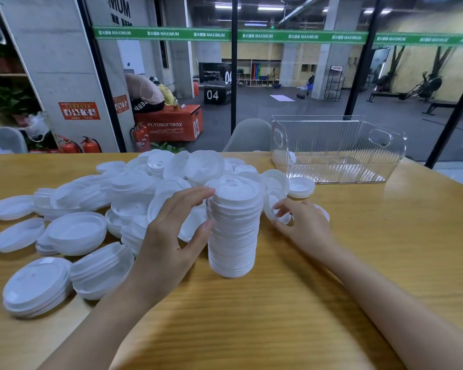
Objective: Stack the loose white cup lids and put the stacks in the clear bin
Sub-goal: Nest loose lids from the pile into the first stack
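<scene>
A tall stack of white cup lids (234, 231) stands upright on the wooden table (385, 249) in front of me. My left hand (171, 236) touches its left side with thumb and fingertips. Just right of the stack, my right hand (302, 225) pinches a loose lid (271, 209) that is tilted on its edge. A heap of loose white lids (145, 188) spreads over the table's left and middle. The clear bin (337, 148) stands at the back right, with a single lid leaning inside its left end.
Short piles of lids (35, 287) lie near the table's left front. One lid (301, 186) lies just in front of the bin. A grey chair back (247, 134) rises behind the table's far edge. Beyond glass is a gym floor.
</scene>
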### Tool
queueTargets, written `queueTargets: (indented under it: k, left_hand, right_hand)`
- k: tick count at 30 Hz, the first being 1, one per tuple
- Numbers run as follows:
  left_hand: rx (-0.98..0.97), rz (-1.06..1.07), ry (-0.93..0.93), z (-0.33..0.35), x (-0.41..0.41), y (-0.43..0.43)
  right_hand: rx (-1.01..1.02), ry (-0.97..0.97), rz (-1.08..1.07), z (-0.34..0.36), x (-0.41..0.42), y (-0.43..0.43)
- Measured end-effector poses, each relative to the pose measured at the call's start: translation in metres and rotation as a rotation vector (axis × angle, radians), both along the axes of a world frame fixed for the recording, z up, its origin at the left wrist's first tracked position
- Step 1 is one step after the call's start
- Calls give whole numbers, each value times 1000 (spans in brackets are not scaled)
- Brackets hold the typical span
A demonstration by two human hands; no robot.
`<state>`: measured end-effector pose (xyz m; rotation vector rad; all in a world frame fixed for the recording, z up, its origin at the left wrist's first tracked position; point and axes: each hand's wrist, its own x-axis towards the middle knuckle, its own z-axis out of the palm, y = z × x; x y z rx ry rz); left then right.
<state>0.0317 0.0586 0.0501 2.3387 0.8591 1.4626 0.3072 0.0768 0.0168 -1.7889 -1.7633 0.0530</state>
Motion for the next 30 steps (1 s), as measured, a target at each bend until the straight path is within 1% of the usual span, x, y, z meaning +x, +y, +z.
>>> queueTargets:
  k: [2,3,4,6,7,9,10,11,12,13,14,16,18,21,23,25,28,30]
  left_hand:
    - [3,1,0,0,0,0]
    - [5,1,0,0,0,0]
    - [5,0,0,0,0,0]
    - [8,0,3,0,-1,0]
    - [11,1,5,0,-1,0]
    - [17,2,4,0,-1,0]
    - [20,2,2,0,-1,0]
    - [21,2,0,0,-1,0]
    - [20,2,-2,0,0,0]
    - [17,1,-6,0,0,0]
    - [15,1,-9,0,0,0]
    - [14,1,-13,0,0,0]
    - [14,0,-11,0,0,-1]
    - [12,0,-10,0,0,-1]
    - [15,3,-6,0,0,0]
    - [15,1,-6,0,0,0]
    - [14,-2,-6,0,1,0]
    - [14,-2,-6,0,1,0]
  right_hand:
    - [17,-16,-10,0,1,-1]
    - [34,28,11,1,2,-2]
    - [62,119,44,2,4,-2]
    - [79,385,75,11,7,-3]
    - [50,533,85,18,9,-6]
    - [-89,840,138,26,13,-15]
    - [-166,929,151,28,15,-19]
    - [-230,969,150,27,19,-23]
    - [-280,969,130,26,20,-27]
    - [-304,921,97,22,23,-29]
    - [-301,834,55,20,24,-31]
    - [-240,612,-7,15,27,-33]
    - [-152,425,-19,12,28,-33]
    - [-99,279,76,5,28,-32]
    - [-152,143,114,-1,28,-30]
    - [-204,46,105,-4,26,-30]
    - [-194,-44,103,-7,23,-28]
    - [-170,-63,100,-8,22,-27]
